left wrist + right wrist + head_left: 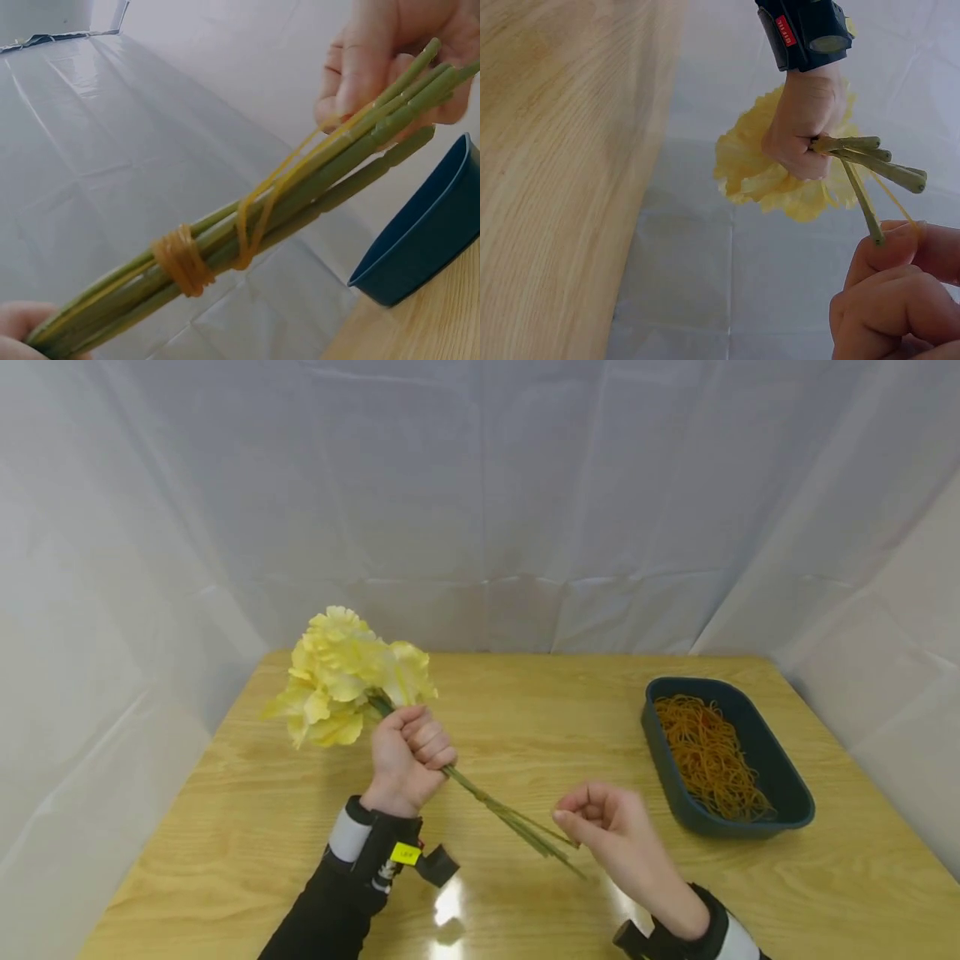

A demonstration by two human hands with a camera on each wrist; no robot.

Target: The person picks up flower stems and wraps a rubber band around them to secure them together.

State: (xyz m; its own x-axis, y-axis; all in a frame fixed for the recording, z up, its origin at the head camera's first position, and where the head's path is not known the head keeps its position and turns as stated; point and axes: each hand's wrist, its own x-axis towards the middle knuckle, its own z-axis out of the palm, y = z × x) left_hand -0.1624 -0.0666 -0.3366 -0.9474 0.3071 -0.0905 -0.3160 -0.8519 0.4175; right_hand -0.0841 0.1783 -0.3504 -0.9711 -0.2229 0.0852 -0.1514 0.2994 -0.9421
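A bunch of yellow flowers point(341, 672) is in my left hand point(408, 756), which grips the green stems point(307, 187) just below the blooms. The stems slant down to the right, above the table. Midway along them, a rubber band point(182, 260) is wound tightly in several turns. Closer to the stem ends a looped strand of rubber band point(260, 225) runs round the stems and is stretched out. My right hand point(618, 831) pinches the end of that strand between thumb and forefinger, beside the cut ends. Whether both are one band I cannot tell.
A dark teal plastic bin point(660, 764) stands on the table at the right, with a heap of tan rubber bands point(705, 760) inside. The wooden table point(225, 843) is shiny. White sheeting point(480, 510) hangs behind it and at both sides.
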